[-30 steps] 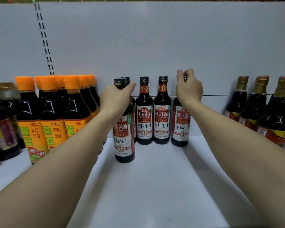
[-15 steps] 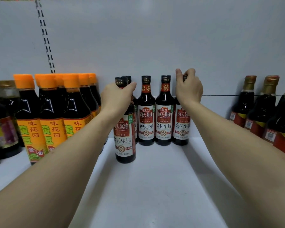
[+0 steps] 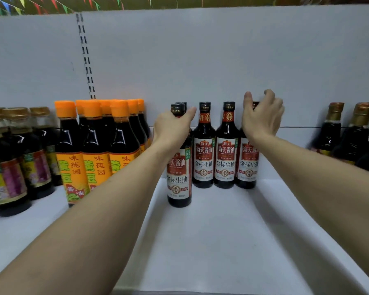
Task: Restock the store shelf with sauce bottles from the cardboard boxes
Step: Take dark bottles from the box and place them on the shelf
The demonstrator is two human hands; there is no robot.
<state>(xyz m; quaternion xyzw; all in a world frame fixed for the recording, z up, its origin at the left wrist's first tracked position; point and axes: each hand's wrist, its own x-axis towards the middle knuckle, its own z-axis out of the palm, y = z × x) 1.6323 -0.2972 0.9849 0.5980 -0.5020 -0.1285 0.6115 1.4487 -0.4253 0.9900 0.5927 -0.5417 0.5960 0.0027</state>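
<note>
Off to the left stands a cluster of dark bottles with orange caps and orange labels (image 3: 96,150), and beyond them gold-lidded bottles with purple-and-yellow labels (image 3: 9,167). Far right, dark gold-necked bottles (image 3: 328,133). Coloured paper bunting (image 3: 41,5) hangs overhead.

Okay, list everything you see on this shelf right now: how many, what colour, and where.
red-label soy sauce bottles: five, dark with black caps, centre; four at the back, one in front.
orange-capped bottles: at least six, dark with orange labels, left of centre.
purple-label bottles: at least three, dark, far left.
gold-capped bottles: three, dark, far right.
shelf: one, white, under everything.
back panel: one, white, behind the bottles.
bunting: one string, multicoloured, top edge.
left hand: one, grips the front bottle by its neck.
right hand: one, curled over the cap of the rightmost back bottle; grip unclear.
</note>
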